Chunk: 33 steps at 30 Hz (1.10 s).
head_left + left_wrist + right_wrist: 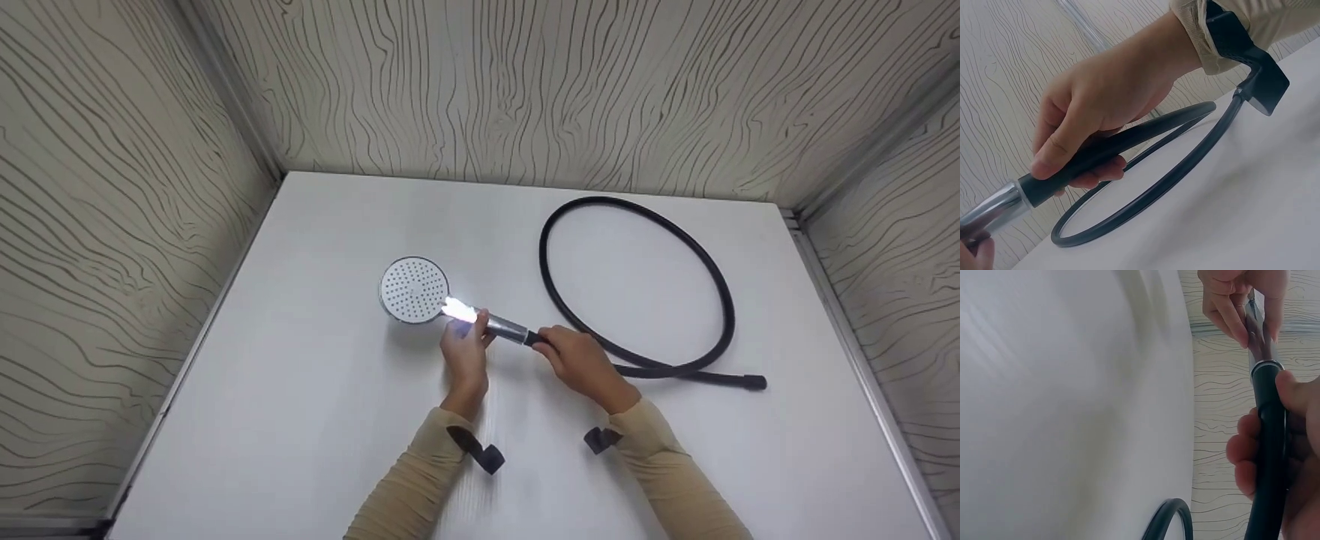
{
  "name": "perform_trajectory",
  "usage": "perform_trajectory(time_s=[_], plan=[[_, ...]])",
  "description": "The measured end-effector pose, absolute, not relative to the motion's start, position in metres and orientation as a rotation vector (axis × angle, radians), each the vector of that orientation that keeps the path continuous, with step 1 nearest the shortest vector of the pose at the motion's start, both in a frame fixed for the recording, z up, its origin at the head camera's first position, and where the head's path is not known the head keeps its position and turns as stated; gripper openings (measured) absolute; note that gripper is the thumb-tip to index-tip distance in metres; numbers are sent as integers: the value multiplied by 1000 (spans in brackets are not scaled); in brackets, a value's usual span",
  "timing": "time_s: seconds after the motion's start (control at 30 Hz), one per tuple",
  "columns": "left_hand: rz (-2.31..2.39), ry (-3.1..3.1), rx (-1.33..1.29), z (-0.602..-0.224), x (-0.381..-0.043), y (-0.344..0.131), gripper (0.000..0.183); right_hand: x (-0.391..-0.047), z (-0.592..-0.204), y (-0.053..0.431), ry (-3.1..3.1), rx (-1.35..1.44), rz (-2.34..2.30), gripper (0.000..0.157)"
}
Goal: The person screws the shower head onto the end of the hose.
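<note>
A chrome shower head (414,290) with a round white perforated face hangs a little above the table, face up. My left hand (466,355) pinches its shiny handle (507,328) between thumb and fingers. With my right hand (582,363) I grip the end of a black shower hose (1095,154), thumb along its top. In the right wrist view the black hose end (1266,382) meets the bottom of the chrome handle, the two in line. How deep the joint goes is hidden. The rest of the hose loops on the table to the right.
The hose's other end (754,382) lies on the white table (300,450) at the right. Wood-grain panels (480,90) rise behind and on both sides, with metal rails along the corners. A dark camera mount sits on each wrist.
</note>
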<state>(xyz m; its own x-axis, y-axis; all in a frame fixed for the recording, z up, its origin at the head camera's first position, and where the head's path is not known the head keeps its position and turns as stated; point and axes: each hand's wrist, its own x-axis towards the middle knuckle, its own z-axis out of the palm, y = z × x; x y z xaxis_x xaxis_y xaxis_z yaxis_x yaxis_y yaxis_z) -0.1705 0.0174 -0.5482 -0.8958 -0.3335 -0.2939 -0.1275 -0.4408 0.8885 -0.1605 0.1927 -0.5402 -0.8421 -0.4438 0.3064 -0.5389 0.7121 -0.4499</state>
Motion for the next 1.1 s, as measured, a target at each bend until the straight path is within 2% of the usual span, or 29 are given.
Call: perform_trajectory(time_s=[0.27,0.53,0.7,0.9,1.1], plan=[[-2506,-1501,687,-547,-172,20,41,-158,-541,191,-2714,680,929,30],[-2499,-1556,725,-544,-171,18,37,-160,-535,192,-2684,789,727,9],[-2493,-1561,705,-546,-172,17,39,-160,-534,192,-2778,773,799,11],[-2491,-1576,704,-546,-171,18,41,-157,-540,191,-2684,720,873,27],[-2503,-1613,684,-543,-168,17,35,-157,-535,194,-2706,792,803,9]])
